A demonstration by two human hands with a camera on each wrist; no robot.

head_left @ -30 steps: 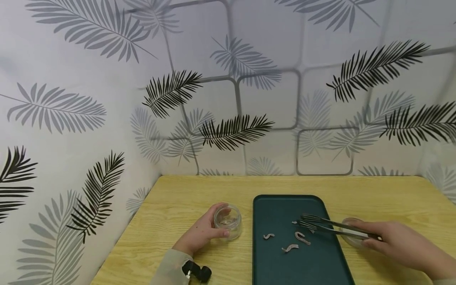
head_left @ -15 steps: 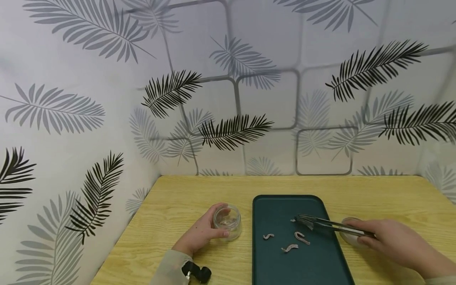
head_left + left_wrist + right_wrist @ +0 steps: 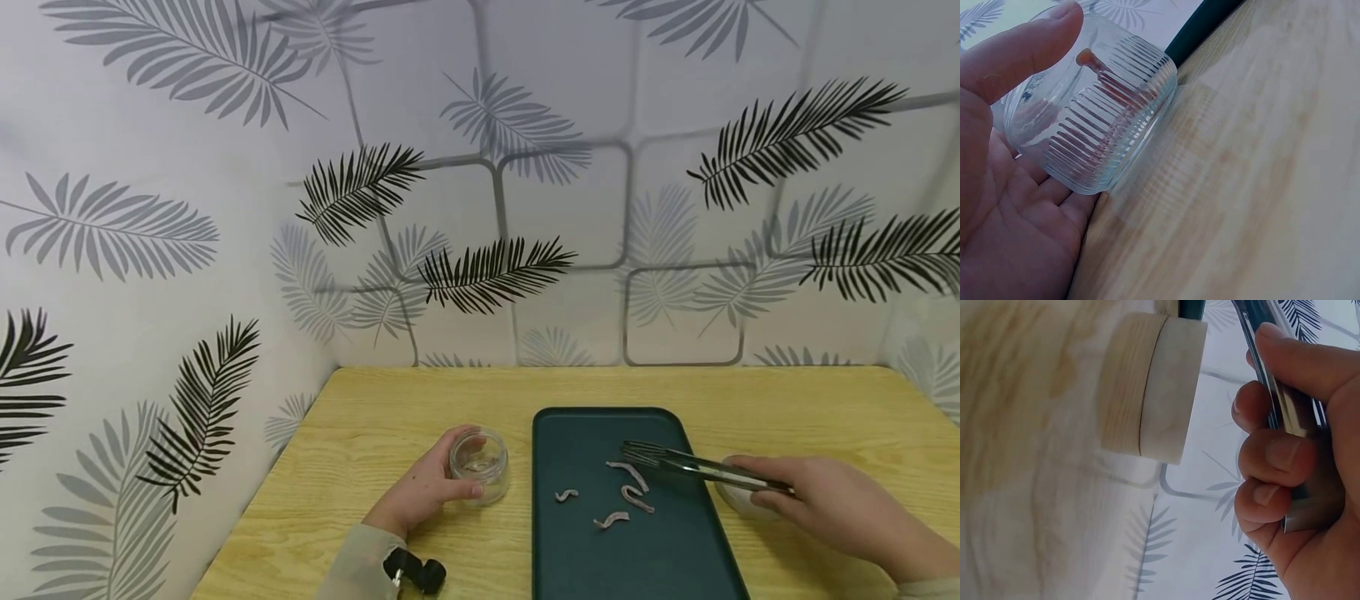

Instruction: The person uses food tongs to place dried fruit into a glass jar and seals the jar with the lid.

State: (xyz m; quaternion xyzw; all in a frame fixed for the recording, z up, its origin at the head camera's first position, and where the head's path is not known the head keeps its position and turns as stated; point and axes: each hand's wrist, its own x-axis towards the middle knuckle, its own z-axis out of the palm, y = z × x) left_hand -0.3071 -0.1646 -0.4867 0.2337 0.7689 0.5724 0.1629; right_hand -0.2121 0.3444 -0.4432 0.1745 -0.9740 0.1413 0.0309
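My left hand (image 3: 423, 492) holds a clear ribbed glass jar (image 3: 491, 492) on the table, thumb on the near side and fingers behind. Through the jar's wall in the left wrist view, a reddish-brown strip (image 3: 1122, 90) shows inside. With fingers curled around the handle, my right hand (image 3: 843, 510) grips metal tongs (image 3: 708, 469). The tongs' tips lie over the far right of a dark green tray (image 3: 577, 433), their two arms close together. Several pale, curled strips (image 3: 637, 501) lie on that tray, the farthest one (image 3: 630, 472) just beside the tips.
A round, whitish lid-like disc (image 3: 1172, 390) sits on the wooden table (image 3: 405, 400) right of the tray, partly hidden beneath my right hand. A patterned wall covering (image 3: 570, 317) rises behind the table and on the left. A black device (image 3: 414, 572) is on my left wrist.
The tongs' arms have come together and their tips have shifted slightly up and left. The strip they covered now lies in view, stretched out on the tray. My left hand and jar stay put.
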